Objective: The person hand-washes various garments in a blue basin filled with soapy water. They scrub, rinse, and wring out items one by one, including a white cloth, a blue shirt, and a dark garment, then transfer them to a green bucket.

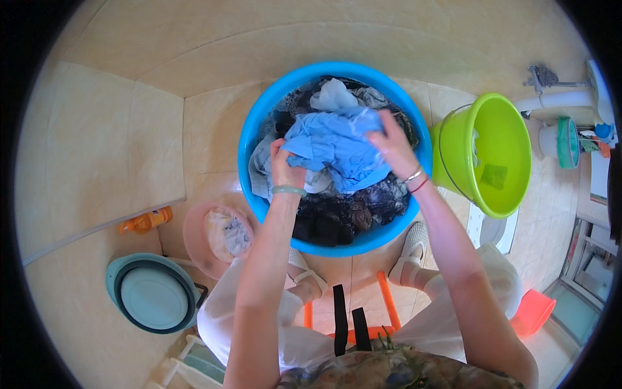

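A light blue garment [337,144] is bunched up over a large round blue tub [253,194]. My left hand [287,167] is closed on the garment's left side, thumb uppermost. At its right side, my right hand [395,148] grips the cloth, a little smeared by motion. White suds or a pale edge show on the fabric near the right fingers. Beneath it, dark wet clothes [337,217] and a pale grey-white cloth [334,96] lie in sudsy water. What kind of garment the blue cloth is does not show.
A lime green bucket [483,155] stands right of the tub, a green piece inside. To the left are a pink basin [199,236] with pale cloths, a teal folding basin [155,295] and an orange bottle [145,221]. An orange-red container [533,313] stands at lower right.
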The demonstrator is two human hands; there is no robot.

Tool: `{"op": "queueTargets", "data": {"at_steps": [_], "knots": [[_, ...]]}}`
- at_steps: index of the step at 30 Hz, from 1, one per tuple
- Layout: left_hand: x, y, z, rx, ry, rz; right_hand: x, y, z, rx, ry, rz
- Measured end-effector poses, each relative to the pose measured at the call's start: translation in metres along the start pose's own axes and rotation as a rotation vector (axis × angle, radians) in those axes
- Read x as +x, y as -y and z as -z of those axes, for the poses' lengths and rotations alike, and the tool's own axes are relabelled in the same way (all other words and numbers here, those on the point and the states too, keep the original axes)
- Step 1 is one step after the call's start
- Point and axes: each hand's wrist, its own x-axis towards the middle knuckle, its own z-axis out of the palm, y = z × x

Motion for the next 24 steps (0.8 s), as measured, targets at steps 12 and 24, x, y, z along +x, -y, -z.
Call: {"op": "queueTargets", "data": {"at_steps": [12, 24], "knots": [[0.050, 0.063, 0.026, 1.450, -0.071, -0.065, 0.026, -0.074, -0.140, -0.700, 0.084, -0.198], [0.076, 0.082, 0.036, 0.773, -0.130, 0.354, 0.049, -0.137, -0.118, -0.846, 0.567, 0.165]]}}
